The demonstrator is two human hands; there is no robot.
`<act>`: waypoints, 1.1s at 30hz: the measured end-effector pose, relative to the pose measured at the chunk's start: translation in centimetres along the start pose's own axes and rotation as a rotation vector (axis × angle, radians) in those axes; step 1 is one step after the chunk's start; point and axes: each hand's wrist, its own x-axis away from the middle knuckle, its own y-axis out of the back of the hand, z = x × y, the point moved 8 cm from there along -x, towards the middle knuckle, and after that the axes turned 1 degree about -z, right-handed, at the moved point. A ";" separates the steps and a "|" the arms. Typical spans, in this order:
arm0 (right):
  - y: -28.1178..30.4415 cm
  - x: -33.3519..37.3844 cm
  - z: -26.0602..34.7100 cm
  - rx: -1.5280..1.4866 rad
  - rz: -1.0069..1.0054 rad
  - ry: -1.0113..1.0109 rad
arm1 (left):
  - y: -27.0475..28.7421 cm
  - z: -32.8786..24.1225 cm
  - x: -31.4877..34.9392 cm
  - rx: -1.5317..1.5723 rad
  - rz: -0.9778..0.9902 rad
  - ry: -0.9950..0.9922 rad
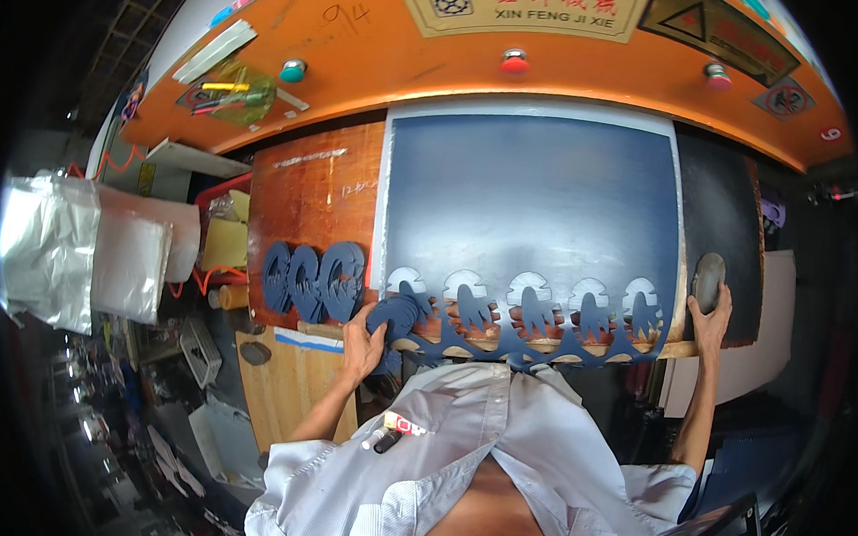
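My left hand (360, 346) is closed on a small stack of cut dark blue pieces (395, 315) at the sheet's near left corner. Over on the right, my right hand (710, 324) grips a smooth grey oval block (708, 279), which rests on the black board. Between them lies a wide dark blue sheet (530, 189) with a row of rounded cut-outs along its near edge. Reddish surface and paler layers show through these openings. Several piles of curved dark blue pieces (342, 279) stand on the reddish-brown board to the left of the sheet.
An orange machine beam (394, 66) with red and green buttons spans the far side. The black board (724, 182) flanks the sheet on the right. Clear plastic bags (50, 253) hang at the left, near a pale wooden board (296, 386). A pen holder (243, 97) is fixed to the beam.
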 end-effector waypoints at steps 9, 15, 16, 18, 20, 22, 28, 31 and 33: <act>-0.3 -1.0 -0.2 -0.344 -0.003 -0.165 | -2.2 3.3 0.8 -0.060 -0.105 0.066; 0.9 2.9 17.1 -0.472 -0.046 0.076 | -2.6 4.0 1.2 -0.003 -0.192 -0.019; 0.3 4.1 21.7 -0.495 -0.015 0.189 | -2.7 4.2 1.0 0.012 -0.169 0.003; -1.9 6.1 30.9 -0.578 0.066 0.356 | -2.5 4.1 0.8 0.008 -0.173 -0.001; -5.1 7.7 39.2 -0.632 0.165 0.453 | -2.6 4.0 0.7 -0.014 -0.151 0.017; -8.7 9.5 45.5 -0.580 0.308 0.446 | -2.5 3.8 0.8 0.014 -0.154 0.002; -12.4 13.1 55.5 -0.584 0.233 0.513 | -2.4 3.5 1.1 0.060 -0.161 -0.010; -13.1 14.0 57.1 -0.519 0.155 0.533 | -2.2 3.2 1.0 0.041 -0.177 -0.053; -13.1 14.4 57.5 -0.527 0.104 0.573 | -2.3 3.3 0.9 0.066 -0.162 -0.059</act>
